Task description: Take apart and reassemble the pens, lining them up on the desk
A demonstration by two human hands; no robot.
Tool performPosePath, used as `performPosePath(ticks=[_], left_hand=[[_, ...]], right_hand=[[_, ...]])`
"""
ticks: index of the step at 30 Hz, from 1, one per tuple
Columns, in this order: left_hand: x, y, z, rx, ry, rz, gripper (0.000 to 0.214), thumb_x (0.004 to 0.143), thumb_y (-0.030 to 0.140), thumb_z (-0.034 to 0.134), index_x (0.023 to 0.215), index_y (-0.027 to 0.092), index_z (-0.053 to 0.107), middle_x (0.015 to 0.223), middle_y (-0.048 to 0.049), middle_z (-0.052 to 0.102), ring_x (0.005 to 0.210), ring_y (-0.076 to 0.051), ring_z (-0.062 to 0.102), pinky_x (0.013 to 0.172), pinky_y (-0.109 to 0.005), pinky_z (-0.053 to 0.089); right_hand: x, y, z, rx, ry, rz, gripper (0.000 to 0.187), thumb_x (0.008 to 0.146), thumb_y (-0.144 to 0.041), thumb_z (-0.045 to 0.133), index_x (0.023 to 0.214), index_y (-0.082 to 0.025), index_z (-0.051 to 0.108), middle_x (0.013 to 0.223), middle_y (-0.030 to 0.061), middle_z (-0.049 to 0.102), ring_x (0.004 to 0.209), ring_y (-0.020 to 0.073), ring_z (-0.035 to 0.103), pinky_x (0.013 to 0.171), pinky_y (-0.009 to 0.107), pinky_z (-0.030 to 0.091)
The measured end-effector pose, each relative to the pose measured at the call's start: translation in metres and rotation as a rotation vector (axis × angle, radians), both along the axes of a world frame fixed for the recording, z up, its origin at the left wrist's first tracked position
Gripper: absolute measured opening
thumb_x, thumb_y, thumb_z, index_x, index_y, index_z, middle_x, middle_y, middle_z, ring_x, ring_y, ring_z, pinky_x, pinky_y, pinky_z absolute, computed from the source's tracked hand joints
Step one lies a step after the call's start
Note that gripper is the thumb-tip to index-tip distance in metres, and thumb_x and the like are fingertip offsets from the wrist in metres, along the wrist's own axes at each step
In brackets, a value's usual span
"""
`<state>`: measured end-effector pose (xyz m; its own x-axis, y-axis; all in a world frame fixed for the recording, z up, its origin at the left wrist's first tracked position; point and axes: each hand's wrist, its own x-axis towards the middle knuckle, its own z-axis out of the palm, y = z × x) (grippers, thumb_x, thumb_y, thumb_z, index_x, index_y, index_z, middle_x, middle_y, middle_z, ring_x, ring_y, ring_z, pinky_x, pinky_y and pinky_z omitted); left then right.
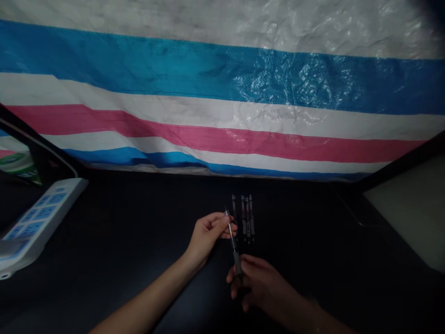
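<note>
Between my two hands a slim pen (233, 239) with a clear barrel and a dark grip is held at a slant. My left hand (211, 232) pinches its upper, clear end between thumb and fingers. Lower down, my right hand (255, 278) has its thumb and fingers closed around the dark grip; that end is partly hidden in shadow. Just beyond my hands, several similar dark pens (248, 218) lie side by side on the black tabletop (146, 222), pointing away from me.
A white power strip (66, 190) with blue socket faces lies at the left. Behind it stands a green and white container (19, 164). A striped plastic sheet (222, 120) hangs at the back of the table, and a dark frame edge (406, 162) runs along the right.
</note>
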<state>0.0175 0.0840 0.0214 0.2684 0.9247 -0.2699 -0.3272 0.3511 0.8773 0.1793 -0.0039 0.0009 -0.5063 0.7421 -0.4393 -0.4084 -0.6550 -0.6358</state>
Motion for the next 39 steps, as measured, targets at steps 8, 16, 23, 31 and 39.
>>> performPosePath(ticks=[8,16,23,31,39], left_hand=[[0.000,-0.001,-0.002,0.005,0.013,-0.006,0.030,0.073,0.039,0.078,0.084,0.011,0.072,0.073,-0.0083,0.074,0.062,-0.014,0.067,0.061,-0.022,0.053],[0.000,0.002,0.000,-0.021,-0.002,-0.001,0.033,0.071,0.040,0.080,0.083,0.011,0.071,0.071,-0.0067,0.074,0.061,-0.012,0.067,0.060,-0.020,0.052],[0.001,0.002,0.002,-0.030,-0.009,0.017,0.031,0.072,0.039,0.079,0.082,0.011,0.071,0.071,-0.0069,0.073,0.060,-0.012,0.066,0.060,-0.021,0.052],[-0.005,0.010,0.002,-0.038,-0.060,0.114,0.035,0.067,0.040,0.082,0.081,0.011,0.071,0.069,-0.0054,0.072,0.061,-0.012,0.065,0.060,-0.021,0.052],[-0.014,0.018,0.003,-0.043,-0.118,0.215,0.032,0.068,0.036,0.083,0.083,0.010,0.071,0.071,-0.0041,0.071,0.062,-0.010,0.063,0.061,-0.018,0.051]], right_hand=[[0.000,-0.002,0.001,-0.001,-0.001,0.007,0.030,0.088,-0.041,0.063,0.098,-0.014,0.057,0.100,0.0106,0.067,0.074,0.0163,0.067,0.053,0.021,0.050],[0.000,0.000,0.001,-0.020,-0.020,0.072,0.032,0.087,-0.042,0.064,0.098,-0.014,0.054,0.098,0.0123,0.069,0.070,0.0162,0.069,0.048,0.019,0.049],[0.000,0.000,0.004,-0.006,0.008,0.110,0.033,0.086,-0.040,0.063,0.105,-0.014,0.052,0.102,0.0147,0.069,0.067,0.0162,0.070,0.042,0.017,0.046],[-0.003,-0.006,0.000,0.026,-0.128,0.217,0.034,0.078,-0.034,0.071,0.091,-0.017,0.044,0.074,0.0066,0.073,0.045,0.0098,0.061,0.035,0.013,0.039],[-0.001,-0.009,0.000,0.025,-0.145,0.267,0.038,0.075,-0.030,0.075,0.090,-0.018,0.043,0.070,0.0049,0.072,0.043,0.0084,0.059,0.039,0.014,0.040]])
